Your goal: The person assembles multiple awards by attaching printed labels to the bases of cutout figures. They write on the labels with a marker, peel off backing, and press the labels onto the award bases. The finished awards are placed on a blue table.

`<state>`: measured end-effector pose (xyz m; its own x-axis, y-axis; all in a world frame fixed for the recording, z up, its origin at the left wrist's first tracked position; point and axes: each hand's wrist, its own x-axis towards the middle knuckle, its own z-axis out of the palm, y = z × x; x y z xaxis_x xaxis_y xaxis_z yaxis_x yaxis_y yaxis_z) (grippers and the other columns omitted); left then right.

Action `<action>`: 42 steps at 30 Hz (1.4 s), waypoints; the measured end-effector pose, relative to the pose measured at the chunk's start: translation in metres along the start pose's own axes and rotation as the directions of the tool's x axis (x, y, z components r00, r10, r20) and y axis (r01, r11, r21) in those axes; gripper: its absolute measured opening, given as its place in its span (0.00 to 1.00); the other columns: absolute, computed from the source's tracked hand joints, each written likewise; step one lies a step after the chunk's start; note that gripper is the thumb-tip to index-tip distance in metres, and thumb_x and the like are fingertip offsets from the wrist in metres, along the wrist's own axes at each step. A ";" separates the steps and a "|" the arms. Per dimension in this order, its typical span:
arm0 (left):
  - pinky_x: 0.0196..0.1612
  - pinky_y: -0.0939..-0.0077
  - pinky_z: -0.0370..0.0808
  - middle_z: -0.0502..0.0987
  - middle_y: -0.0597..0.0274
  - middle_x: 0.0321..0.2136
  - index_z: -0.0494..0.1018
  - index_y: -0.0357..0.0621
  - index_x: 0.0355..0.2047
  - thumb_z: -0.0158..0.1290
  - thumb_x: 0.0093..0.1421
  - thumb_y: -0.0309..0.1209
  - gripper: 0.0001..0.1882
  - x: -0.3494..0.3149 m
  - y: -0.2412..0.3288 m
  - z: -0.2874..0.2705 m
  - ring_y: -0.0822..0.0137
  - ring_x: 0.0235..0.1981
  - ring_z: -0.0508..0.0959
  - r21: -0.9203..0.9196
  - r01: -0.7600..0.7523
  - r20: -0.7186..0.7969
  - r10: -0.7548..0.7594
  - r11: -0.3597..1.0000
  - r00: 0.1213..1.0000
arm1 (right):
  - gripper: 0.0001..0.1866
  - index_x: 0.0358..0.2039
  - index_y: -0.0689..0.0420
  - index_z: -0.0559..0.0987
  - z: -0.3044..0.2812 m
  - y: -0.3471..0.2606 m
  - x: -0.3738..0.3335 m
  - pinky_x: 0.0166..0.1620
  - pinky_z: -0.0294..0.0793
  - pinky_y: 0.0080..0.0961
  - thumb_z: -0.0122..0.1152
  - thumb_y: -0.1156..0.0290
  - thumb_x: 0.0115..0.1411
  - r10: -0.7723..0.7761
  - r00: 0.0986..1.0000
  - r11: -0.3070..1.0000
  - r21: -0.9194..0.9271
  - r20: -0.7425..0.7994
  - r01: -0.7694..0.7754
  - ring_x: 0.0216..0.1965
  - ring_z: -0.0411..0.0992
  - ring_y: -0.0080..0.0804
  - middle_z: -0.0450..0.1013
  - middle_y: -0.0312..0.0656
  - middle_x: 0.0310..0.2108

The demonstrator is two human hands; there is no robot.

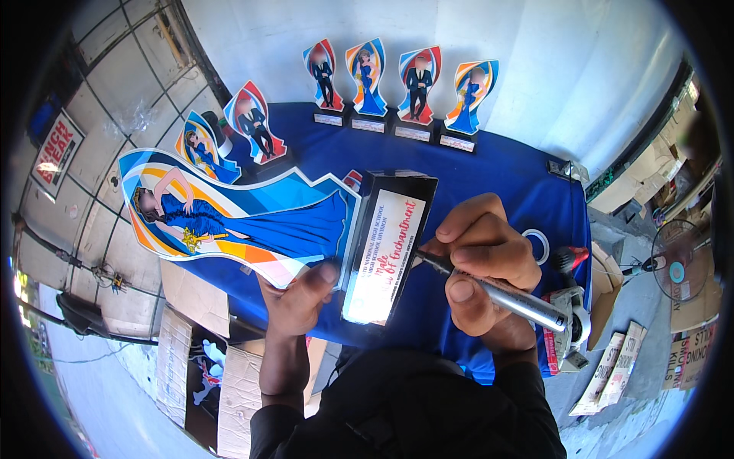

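Head view: hands (306, 294) hold trophy (252, 214) (marker (497, 294) too).

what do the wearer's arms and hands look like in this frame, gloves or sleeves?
Both hands are bare: no gloves, and no rings or watch that I can see. The left hand and right hand come out of long dark sleeves, black by the look of it, with cuffs sitting at the wrists. The left sleeve and right sleeve look like one plain, unmarked garment.
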<state>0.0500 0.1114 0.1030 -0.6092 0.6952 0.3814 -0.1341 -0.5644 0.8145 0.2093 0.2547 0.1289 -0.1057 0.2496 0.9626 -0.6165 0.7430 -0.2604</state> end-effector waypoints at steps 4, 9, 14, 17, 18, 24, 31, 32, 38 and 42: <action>0.19 0.83 0.66 0.77 0.66 0.24 0.75 0.43 0.37 0.68 0.54 0.25 0.13 -0.001 0.001 0.001 0.77 0.18 0.72 0.020 -0.024 0.009 0.024 1.000 1.000 | 0.12 0.31 0.62 0.77 0.000 -0.001 0.001 0.34 0.77 0.30 0.73 0.70 0.55 0.018 0.999 1.000 -0.016 -0.045 -0.019 0.32 0.76 0.39 0.74 0.43 0.22; 0.19 0.83 0.66 0.77 0.66 0.24 0.75 0.43 0.37 0.68 0.54 0.25 0.13 -0.001 -0.001 0.000 0.77 0.18 0.73 -0.034 0.009 0.004 -0.009 0.999 1.000 | 0.13 0.32 0.61 0.77 -0.001 -0.001 0.004 0.34 0.77 0.30 0.73 0.70 0.55 0.017 0.999 0.999 -0.036 -0.027 -0.018 0.32 0.77 0.39 0.74 0.44 0.22; 0.19 0.83 0.66 0.78 0.65 0.25 0.76 0.43 0.37 0.68 0.54 0.25 0.14 -0.003 -0.002 -0.004 0.77 0.18 0.73 -0.017 0.021 0.016 -0.020 1.000 1.000 | 0.12 0.32 0.61 0.77 -0.002 -0.004 0.005 0.34 0.77 0.30 0.73 0.69 0.56 0.033 0.999 0.997 -0.062 -0.036 -0.035 0.32 0.77 0.39 0.75 0.44 0.22; 0.19 0.83 0.66 0.78 0.65 0.25 0.76 0.42 0.37 0.69 0.54 0.26 0.14 -0.005 -0.001 -0.004 0.76 0.18 0.73 -0.013 0.025 0.014 -0.025 1.000 1.000 | 0.13 0.33 0.61 0.77 -0.003 -0.004 0.007 0.35 0.77 0.30 0.73 0.69 0.57 0.035 0.999 0.997 -0.067 -0.042 -0.037 0.33 0.77 0.40 0.75 0.44 0.22; 0.19 0.83 0.66 0.78 0.65 0.25 0.76 0.42 0.37 0.69 0.54 0.26 0.14 -0.005 -0.001 -0.004 0.76 0.18 0.73 -0.015 0.024 0.010 -0.024 1.000 1.000 | 0.13 0.33 0.61 0.77 -0.004 -0.004 0.007 0.35 0.77 0.31 0.73 0.69 0.57 0.031 0.999 0.997 -0.068 -0.037 -0.033 0.33 0.77 0.40 0.75 0.44 0.22; 0.19 0.82 0.65 0.78 0.65 0.25 0.77 0.42 0.37 0.70 0.53 0.26 0.14 -0.006 0.001 -0.003 0.77 0.19 0.73 -0.018 0.009 0.021 -0.009 1.000 1.000 | 0.13 0.34 0.61 0.76 -0.006 -0.002 0.009 0.34 0.77 0.31 0.73 0.69 0.56 0.006 1.000 0.997 -0.071 -0.014 -0.007 0.32 0.77 0.40 0.75 0.44 0.22; 0.21 0.82 0.66 0.78 0.65 0.27 0.77 0.41 0.38 0.70 0.53 0.25 0.14 -0.007 0.000 -0.003 0.77 0.20 0.74 -0.023 0.002 0.030 -0.001 1.000 1.000 | 0.13 0.34 0.61 0.76 -0.007 -0.002 0.009 0.33 0.77 0.31 0.72 0.69 0.57 0.018 0.999 0.999 -0.039 -0.041 -0.020 0.32 0.77 0.40 0.75 0.44 0.22; 0.21 0.82 0.66 0.78 0.65 0.27 0.77 0.41 0.38 0.69 0.53 0.25 0.14 -0.008 0.000 -0.003 0.77 0.20 0.73 -0.020 0.002 0.030 -0.002 1.000 1.000 | 0.13 0.34 0.61 0.76 -0.007 -0.002 0.009 0.33 0.77 0.31 0.72 0.69 0.57 0.009 1.000 0.999 -0.047 -0.027 -0.010 0.32 0.77 0.40 0.75 0.44 0.22; 0.21 0.83 0.64 0.78 0.66 0.26 0.76 0.41 0.39 0.69 0.54 0.24 0.15 -0.007 0.000 -0.005 0.78 0.19 0.72 -0.032 0.001 0.062 0.000 0.999 0.998 | 0.13 0.35 0.61 0.76 -0.011 -0.001 0.009 0.34 0.76 0.31 0.72 0.69 0.56 0.024 0.999 0.999 -0.047 -0.034 -0.025 0.32 0.77 0.40 0.75 0.44 0.22; 0.20 0.83 0.62 0.77 0.67 0.26 0.76 0.41 0.40 0.68 0.55 0.24 0.14 -0.007 0.000 -0.006 0.79 0.19 0.71 0.017 -0.002 0.061 0.001 1.000 0.998 | 0.14 0.35 0.61 0.76 -0.013 -0.001 0.011 0.35 0.76 0.30 0.73 0.69 0.56 -0.003 1.000 0.998 -0.061 0.001 0.003 0.33 0.77 0.40 0.75 0.44 0.23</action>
<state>0.0497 0.1039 0.0973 -0.5606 0.7206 0.4081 -0.1198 -0.5582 0.8210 0.2187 0.2647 0.1384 -0.1044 0.2473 0.9633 -0.5683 0.7801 -0.2618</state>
